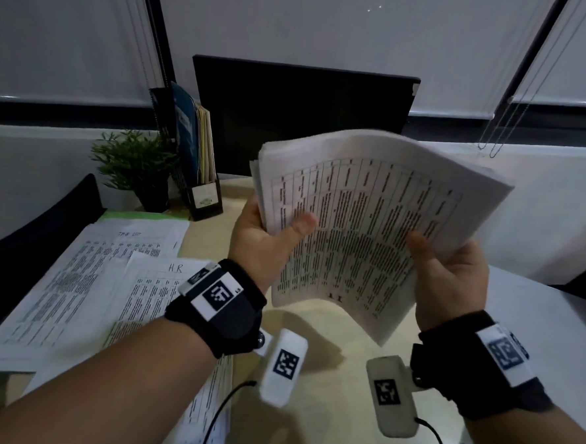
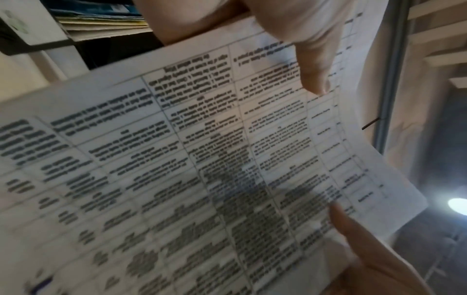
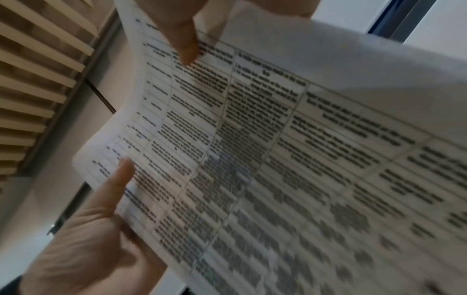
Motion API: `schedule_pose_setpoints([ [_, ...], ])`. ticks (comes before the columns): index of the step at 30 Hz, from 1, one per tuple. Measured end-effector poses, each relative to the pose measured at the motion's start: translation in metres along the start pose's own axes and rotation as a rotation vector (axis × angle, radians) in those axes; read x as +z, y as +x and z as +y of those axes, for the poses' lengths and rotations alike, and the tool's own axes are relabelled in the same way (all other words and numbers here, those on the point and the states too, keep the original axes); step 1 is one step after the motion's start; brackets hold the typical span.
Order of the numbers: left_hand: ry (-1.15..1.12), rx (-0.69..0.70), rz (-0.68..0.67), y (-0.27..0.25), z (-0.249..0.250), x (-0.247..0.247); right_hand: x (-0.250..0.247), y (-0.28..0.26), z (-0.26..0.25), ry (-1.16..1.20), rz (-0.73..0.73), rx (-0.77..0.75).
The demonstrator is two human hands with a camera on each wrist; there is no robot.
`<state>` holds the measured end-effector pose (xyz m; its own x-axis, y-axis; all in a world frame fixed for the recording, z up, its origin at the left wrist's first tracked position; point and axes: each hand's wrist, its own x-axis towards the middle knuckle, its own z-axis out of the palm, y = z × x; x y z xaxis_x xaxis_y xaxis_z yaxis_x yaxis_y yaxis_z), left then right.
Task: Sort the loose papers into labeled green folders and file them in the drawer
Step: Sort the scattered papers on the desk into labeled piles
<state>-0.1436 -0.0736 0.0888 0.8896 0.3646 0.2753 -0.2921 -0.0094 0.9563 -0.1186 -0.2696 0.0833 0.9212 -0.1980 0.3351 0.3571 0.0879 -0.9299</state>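
Observation:
A thick stack of printed table sheets [image 1: 370,219] is held up above the desk, bent into an arch. My left hand [image 1: 277,227] grips its left edge, thumb on the top page. My right hand [image 1: 450,269] grips the lower right edge, thumb pressed on the print. The left wrist view shows the same top sheet [image 2: 202,159] close up under my left hand's thumb [image 2: 313,65]. In the right wrist view the stack [image 3: 278,159] fills the frame under my right hand's thumb [image 3: 184,46]. A pile headed "HR" [image 1: 157,292] and another pile [image 1: 85,277] lie at the left, on a green folder [image 1: 130,216].
A black monitor [image 1: 301,119] stands at the back of the beige desk [image 1: 309,377]. A potted plant [image 1: 140,164] and a file holder with folders [image 1: 199,161] stand back left. A dark chair [image 1: 37,226] is at the left. Blind cords [image 1: 496,131] hang back right.

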Motion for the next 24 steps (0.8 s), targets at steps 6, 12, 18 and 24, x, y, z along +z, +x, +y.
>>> schedule_pose_setpoints([
  [6, 0.085, -0.169, 0.025, -0.002, -0.024, -0.011, -0.015, -0.005, 0.013, -0.015, 0.014, -0.01],
  [12, 0.138, -0.196, 0.019, -0.002, -0.027, -0.008, -0.018, 0.001, 0.021, -0.038, -0.022, 0.014],
  [18, 0.074, -0.069, 0.085, -0.005, -0.012, 0.002, -0.017, 0.006, 0.02, -0.051, 0.037, -0.006],
  [24, 0.084, -0.091, 0.004, -0.005, -0.013, -0.003, -0.019, 0.011, 0.021, -0.026, -0.004, 0.017],
])
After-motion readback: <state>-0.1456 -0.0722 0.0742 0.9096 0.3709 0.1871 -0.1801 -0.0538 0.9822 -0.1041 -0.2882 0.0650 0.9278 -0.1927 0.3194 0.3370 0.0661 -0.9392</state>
